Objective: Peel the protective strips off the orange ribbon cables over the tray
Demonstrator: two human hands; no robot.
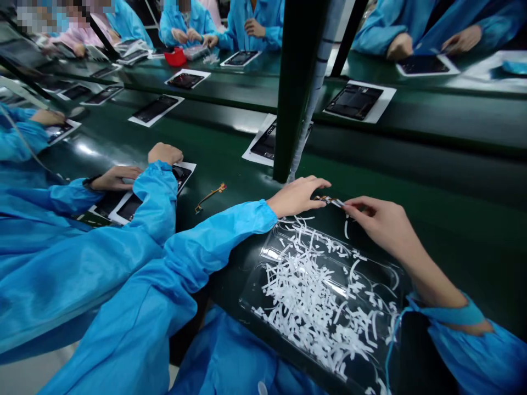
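Between my two hands, just beyond the clear tray, is a thin brown-and-white flex cable (pixel 328 199). My left hand (pixel 297 196) pinches its left end between thumb and fingers, the upper fingers reaching out above it. At the whitish right end, the thumb and fingertips of my right hand (pixel 381 222) are closed; whether they grip the cable or a white strip on it is too small to tell. Below both hands lies the clear plastic tray (pixel 251 291), strewn with many white paper-like strips (pixel 304 296). A single strip hangs or lies under the right fingertips.
Left of my hands another flex cable (pixel 211 197) lies on the green bench (pixel 230 181). A green post (pixel 294 99) rises just beyond my left hand. Dark device panels on white sheets (pixel 156 109) line the bench. A co-worker's hands (pixel 164 154) work close at left; others sit opposite.
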